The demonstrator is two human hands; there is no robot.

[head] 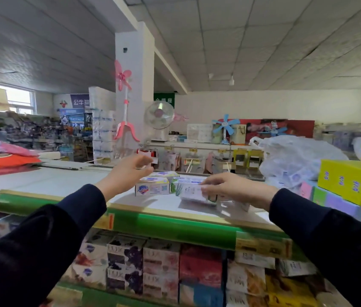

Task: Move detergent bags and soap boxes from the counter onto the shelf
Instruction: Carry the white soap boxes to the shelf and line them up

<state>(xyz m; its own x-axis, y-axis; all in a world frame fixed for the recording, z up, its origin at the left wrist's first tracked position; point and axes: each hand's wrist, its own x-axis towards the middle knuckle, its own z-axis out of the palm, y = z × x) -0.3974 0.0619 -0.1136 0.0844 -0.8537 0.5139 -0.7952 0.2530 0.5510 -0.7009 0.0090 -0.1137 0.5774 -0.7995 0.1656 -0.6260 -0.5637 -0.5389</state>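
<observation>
Several white soap boxes (153, 188) lie together on the white top of the shelf unit (64, 180). My right hand (230, 187) grips one white soap box with a green leaf print (190, 191), held just above the surface beside the others. My left hand (128, 171) hovers over the left boxes with fingers spread and nothing in it. Red and pink detergent bags (2, 158) lie stacked at the far left of the top. Below the green shelf edge (175, 227), rows of soap boxes (161, 267) fill the shelf.
A yellow carton (350, 182) sits on stacked packs at the right, with a bulging clear plastic bag (294, 158) behind it. A white pillar (135, 85) with pink and blue fans stands beyond, among other store shelves.
</observation>
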